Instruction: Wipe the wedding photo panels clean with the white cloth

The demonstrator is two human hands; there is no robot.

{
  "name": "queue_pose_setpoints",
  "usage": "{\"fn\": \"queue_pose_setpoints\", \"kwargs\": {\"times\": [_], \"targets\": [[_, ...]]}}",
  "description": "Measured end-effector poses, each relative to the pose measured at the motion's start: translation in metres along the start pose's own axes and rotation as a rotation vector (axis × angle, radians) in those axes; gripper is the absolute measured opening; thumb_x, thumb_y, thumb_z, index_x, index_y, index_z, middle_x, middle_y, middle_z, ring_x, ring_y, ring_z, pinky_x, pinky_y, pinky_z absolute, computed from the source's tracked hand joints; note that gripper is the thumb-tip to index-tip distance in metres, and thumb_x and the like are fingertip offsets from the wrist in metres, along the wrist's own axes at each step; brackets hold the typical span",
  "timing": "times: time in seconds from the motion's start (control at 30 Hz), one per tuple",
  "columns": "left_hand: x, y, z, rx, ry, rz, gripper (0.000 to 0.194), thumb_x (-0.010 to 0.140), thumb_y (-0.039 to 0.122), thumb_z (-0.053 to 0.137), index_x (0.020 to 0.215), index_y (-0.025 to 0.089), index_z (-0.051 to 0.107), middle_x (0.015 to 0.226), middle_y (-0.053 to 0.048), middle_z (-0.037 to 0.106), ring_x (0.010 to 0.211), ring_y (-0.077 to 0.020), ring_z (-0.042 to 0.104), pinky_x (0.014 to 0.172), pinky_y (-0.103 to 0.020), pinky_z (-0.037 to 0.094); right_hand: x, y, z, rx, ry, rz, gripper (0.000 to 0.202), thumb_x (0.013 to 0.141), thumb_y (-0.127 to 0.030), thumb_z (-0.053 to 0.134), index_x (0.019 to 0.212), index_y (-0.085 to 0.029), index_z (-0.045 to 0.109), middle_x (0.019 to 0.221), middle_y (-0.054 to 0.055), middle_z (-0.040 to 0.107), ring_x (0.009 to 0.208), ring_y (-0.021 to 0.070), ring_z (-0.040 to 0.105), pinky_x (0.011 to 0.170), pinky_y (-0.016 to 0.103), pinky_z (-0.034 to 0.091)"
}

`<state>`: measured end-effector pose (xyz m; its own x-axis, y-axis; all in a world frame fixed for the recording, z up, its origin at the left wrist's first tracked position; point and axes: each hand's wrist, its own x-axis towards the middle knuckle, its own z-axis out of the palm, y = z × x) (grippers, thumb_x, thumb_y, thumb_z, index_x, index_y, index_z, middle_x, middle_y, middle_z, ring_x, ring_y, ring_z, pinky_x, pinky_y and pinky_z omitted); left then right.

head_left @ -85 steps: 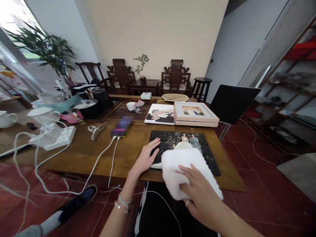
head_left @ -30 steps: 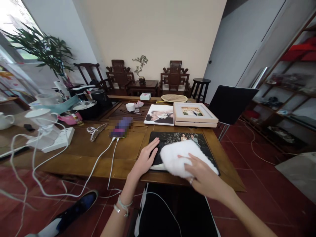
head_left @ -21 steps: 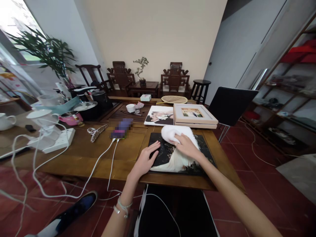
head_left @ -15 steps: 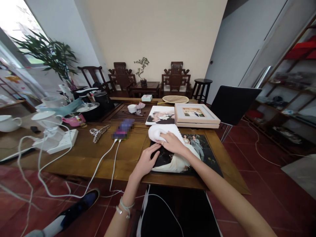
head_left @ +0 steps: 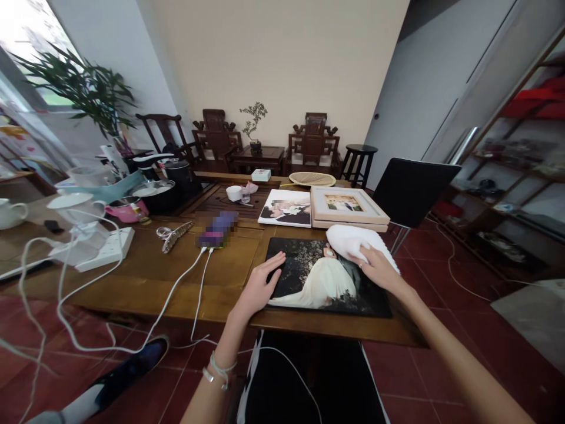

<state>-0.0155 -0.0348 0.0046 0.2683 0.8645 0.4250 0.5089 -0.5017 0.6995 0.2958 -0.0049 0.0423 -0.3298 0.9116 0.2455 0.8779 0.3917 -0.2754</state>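
A large dark wedding photo panel (head_left: 300, 265) lies flat at the front edge of the wooden table (head_left: 194, 288). My left hand (head_left: 261, 284) rests on its left edge, fingers stretched out. Over the panel's upper right corner, my right hand (head_left: 375, 265) grips a bunched white towel (head_left: 353, 240) and presses it down. The towel covers that corner and part of the pictured couple. Just behind the panel are a white photo album (head_left: 282, 213) and a pale framed photo box (head_left: 348, 221).
To the left lie a phone (head_left: 216, 231) with white cables, a hair claw clip (head_left: 174, 237) and a power strip (head_left: 106, 250). Pots (head_left: 154, 197) and a white cup (head_left: 235, 193) stand farther back. A black chair (head_left: 412, 191) is at the right. A foot (head_left: 132, 368) shows below.
My right hand has swept the towel rightward, from the panel's upper left to its upper right corner. My left hand has stayed at the left edge.
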Motion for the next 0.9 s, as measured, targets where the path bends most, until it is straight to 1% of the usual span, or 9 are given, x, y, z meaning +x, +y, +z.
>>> {"fn": "queue_pose_setpoints", "kwargs": {"times": [0.13, 0.23, 0.3, 0.37, 0.43, 0.53, 0.67, 0.8, 0.9], "targets": [[0.000, -0.001, 0.001, -0.004, 0.008, -0.003, 0.035, 0.086, 0.024, 0.041, 0.118, 0.021, 0.055, 0.129, -0.004, 0.051, 0.123, -0.0184, 0.044, 0.105, -0.039, 0.033, -0.041, -0.018, -0.003, -0.051, -0.012, -0.080, 0.027, 0.077, -0.014, 0.041, 0.097, -0.019, 0.058, 0.126, 0.007, 0.051, 0.124, 0.0265, 0.036, 0.101, 0.048, 0.030], [-0.001, -0.001, 0.001, -0.001, 0.012, -0.003, 0.034, 0.087, 0.025, 0.041, 0.118, 0.021, 0.056, 0.128, -0.004, 0.052, 0.122, -0.0183, 0.044, 0.105, -0.039, 0.033, -0.081, -0.045, -0.013, -0.038, -0.087, -0.148, 0.022, 0.072, -0.008, 0.041, 0.081, -0.020, 0.056, 0.134, 0.006, 0.043, 0.129, 0.0250, 0.028, 0.104, 0.048, 0.027], [-0.001, -0.001, 0.001, 0.008, 0.004, -0.001, 0.034, 0.087, 0.025, 0.041, 0.118, 0.021, 0.056, 0.128, -0.004, 0.052, 0.122, -0.0180, 0.044, 0.105, -0.039, 0.033, -0.105, -0.059, -0.021, -0.014, -0.152, -0.165, 0.019, 0.069, -0.007, 0.041, 0.073, -0.021, 0.053, 0.137, 0.004, 0.039, 0.131, 0.0260, 0.023, 0.103, 0.048, 0.029], [-0.001, 0.000, 0.001, 0.018, -0.006, 0.005, 0.035, 0.087, 0.026, 0.041, 0.118, 0.020, 0.055, 0.129, -0.005, 0.051, 0.123, -0.0180, 0.044, 0.105, -0.039, 0.033, -0.120, -0.067, -0.027, 0.012, -0.208, -0.160, 0.018, 0.069, -0.008, 0.042, 0.074, -0.021, 0.053, 0.140, 0.002, 0.035, 0.132, 0.0270, 0.019, 0.101, 0.048, 0.033], [0.000, -0.001, 0.001, 0.023, -0.013, 0.010, 0.035, 0.087, 0.026, 0.042, 0.118, 0.020, 0.055, 0.129, -0.005, 0.051, 0.123, -0.0181, 0.043, 0.106, -0.039, 0.032, -0.124, -0.067, -0.029, 0.034, -0.249, -0.147, 0.019, 0.072, -0.009, 0.042, 0.077, -0.022, 0.055, 0.140, 0.000, 0.034, 0.133, 0.0274, 0.018, 0.099, 0.047, 0.035], [0.000, -0.001, 0.000, 0.019, -0.018, 0.009, 0.035, 0.086, 0.025, 0.042, 0.118, 0.020, 0.055, 0.129, -0.005, 0.051, 0.123, -0.0181, 0.043, 0.106, -0.039, 0.032, -0.102, -0.055, -0.025, 0.059, -0.259, -0.111, 0.022, 0.077, -0.012, 0.041, 0.088, -0.023, 0.058, 0.136, 0.001, 0.041, 0.131, 0.0277, 0.024, 0.100, 0.046, 0.034], [0.000, 0.000, -0.002, 0.007, -0.028, -0.006, 0.036, 0.086, 0.026, 0.042, 0.119, 0.020, 0.055, 0.129, -0.004, 0.051, 0.123, -0.0178, 0.043, 0.106, -0.038, 0.032, -0.039, -0.031, -0.014, 0.056, -0.192, -0.067, 0.028, 0.082, -0.022, 0.042, 0.104, -0.022, 0.058, 0.124, 0.006, 0.052, 0.125, 0.0311, 0.033, 0.097, 0.045, 0.034], [0.001, 0.001, -0.002, 0.001, -0.034, -0.017, 0.036, 0.086, 0.026, 0.043, 0.120, 0.021, 0.054, 0.130, -0.004, 0.050, 0.124, -0.0170, 0.042, 0.107, -0.037, 0.031, 0.015, -0.017, -0.011, 0.062, -0.119, -0.088, 0.028, 0.081, -0.018, 0.037, 0.098, -0.020, 0.059, 0.106, 0.007, 0.061, 0.103, 0.0279, 0.052, 0.090, 0.043, 0.038], [0.000, 0.001, -0.001, -0.005, -0.024, -0.025, 0.036, 0.086, 0.026, 0.043, 0.120, 0.021, 0.054, 0.130, -0.003, 0.051, 0.124, -0.0171, 0.042, 0.106, -0.037, 0.031, 0.021, -0.016, -0.009, 0.067, -0.077, -0.075, 0.027, 0.079, -0.015, 0.037, 0.094, -0.019, 0.060, 0.103, 0.007, 0.063, 0.100, 0.0258, 0.054, 0.092, 0.043, 0.036]]}}
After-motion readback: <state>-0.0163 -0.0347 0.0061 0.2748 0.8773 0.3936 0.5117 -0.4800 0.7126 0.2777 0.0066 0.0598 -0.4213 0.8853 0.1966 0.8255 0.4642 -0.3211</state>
